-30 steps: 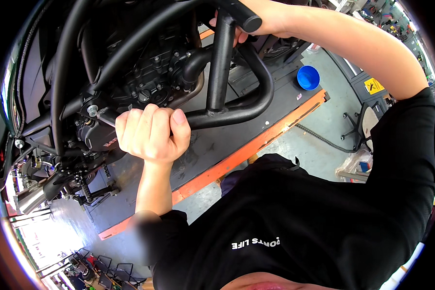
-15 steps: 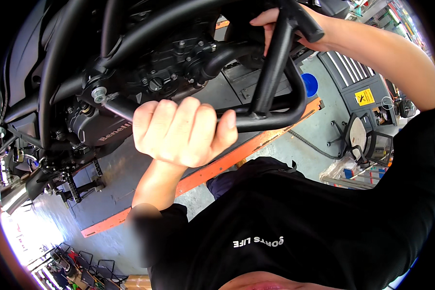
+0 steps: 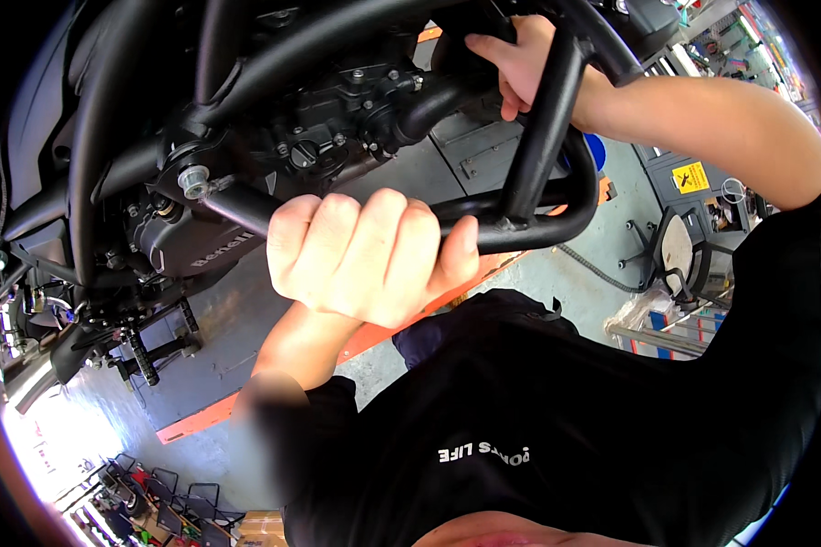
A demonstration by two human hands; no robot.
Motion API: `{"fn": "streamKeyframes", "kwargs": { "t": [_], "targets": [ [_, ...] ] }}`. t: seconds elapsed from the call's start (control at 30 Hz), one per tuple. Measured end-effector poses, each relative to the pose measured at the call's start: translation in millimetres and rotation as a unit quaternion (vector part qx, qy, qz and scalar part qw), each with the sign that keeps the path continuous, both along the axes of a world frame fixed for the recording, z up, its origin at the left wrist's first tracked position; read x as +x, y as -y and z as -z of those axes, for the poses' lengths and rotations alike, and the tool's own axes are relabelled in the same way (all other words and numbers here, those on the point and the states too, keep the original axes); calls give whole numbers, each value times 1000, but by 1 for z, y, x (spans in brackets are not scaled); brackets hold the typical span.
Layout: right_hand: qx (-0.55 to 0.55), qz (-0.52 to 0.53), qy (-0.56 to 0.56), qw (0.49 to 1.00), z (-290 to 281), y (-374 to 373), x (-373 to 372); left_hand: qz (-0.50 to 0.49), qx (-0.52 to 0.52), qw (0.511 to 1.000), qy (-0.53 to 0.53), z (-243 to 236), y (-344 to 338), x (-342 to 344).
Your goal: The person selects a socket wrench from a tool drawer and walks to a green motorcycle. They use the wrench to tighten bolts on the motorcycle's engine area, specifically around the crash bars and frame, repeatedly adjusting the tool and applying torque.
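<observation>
A black tubular crash bar (image 3: 545, 128) stands out from the side of a motorcycle. My left hand (image 3: 360, 255) is closed around its lower tube, knuckles up and thumb along the tube. Farther off to the right, my right hand (image 3: 524, 59) reaches behind the slanted tube with its thumb pointing left. It appears to grip a dark upper part of the bar; some fingers are hidden. To the left of my left hand, a silver bolt (image 3: 193, 182) with a washer sits at the frame joint where the lower tube meets the motorcycle. Behind the bar lies the black engine (image 3: 315, 137).
The motorcycle stands over a grey lift platform (image 3: 219, 337) with an orange edge (image 3: 196, 421). A blue round container (image 3: 597, 150), a grey tool cabinet (image 3: 675, 173) and a chair (image 3: 677, 251) are at the right. Folding chairs (image 3: 169, 510) stand at the lower left.
The crash bar and both hands have shifted a little to the right in view, slightly more than the engine. More of my right hand now shows beside the slanted tube.
</observation>
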State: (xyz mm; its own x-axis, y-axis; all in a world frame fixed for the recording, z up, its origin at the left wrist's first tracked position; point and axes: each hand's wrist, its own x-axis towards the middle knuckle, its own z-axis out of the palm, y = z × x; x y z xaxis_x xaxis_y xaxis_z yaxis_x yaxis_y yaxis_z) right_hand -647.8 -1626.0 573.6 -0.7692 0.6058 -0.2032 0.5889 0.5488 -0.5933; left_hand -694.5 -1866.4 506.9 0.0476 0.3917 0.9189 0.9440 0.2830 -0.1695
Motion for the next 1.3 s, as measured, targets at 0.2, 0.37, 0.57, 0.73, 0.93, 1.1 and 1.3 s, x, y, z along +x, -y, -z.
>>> {"fn": "streamKeyframes", "kwargs": {
  "t": [0.2, 0.37, 0.57, 0.73, 0.93, 1.1, 1.3],
  "targets": [
    [25, -63, 0, 998, 7, -4, -4, -11, 22, 1000, -17, 1, -7, -3],
    [-146, -135, -111, 974, 20, -34, 8, -2, 2, 1000, 9, -4, -6, 3],
    [-163, -190, -144, 957, 10, -59, 6, -15, -14, 1000, 14, -7, -5, 6],
    [-191, -175, -95, 961, -10, -79, -2, -21, -28, 999, 20, -9, -4, 9],
    [-299, -222, 3, 928, -34, -95, -8, -29, -37, 999, 23, -11, -3, 11],
    [-317, -219, 29, 922, -43, -93, -10, -26, -33, 999, 25, -11, -3, 10],
    [-218, -214, -44, 951, -36, -83, 5, -31, -26, 999, 18, -10, -4, 9]
  ]
}}
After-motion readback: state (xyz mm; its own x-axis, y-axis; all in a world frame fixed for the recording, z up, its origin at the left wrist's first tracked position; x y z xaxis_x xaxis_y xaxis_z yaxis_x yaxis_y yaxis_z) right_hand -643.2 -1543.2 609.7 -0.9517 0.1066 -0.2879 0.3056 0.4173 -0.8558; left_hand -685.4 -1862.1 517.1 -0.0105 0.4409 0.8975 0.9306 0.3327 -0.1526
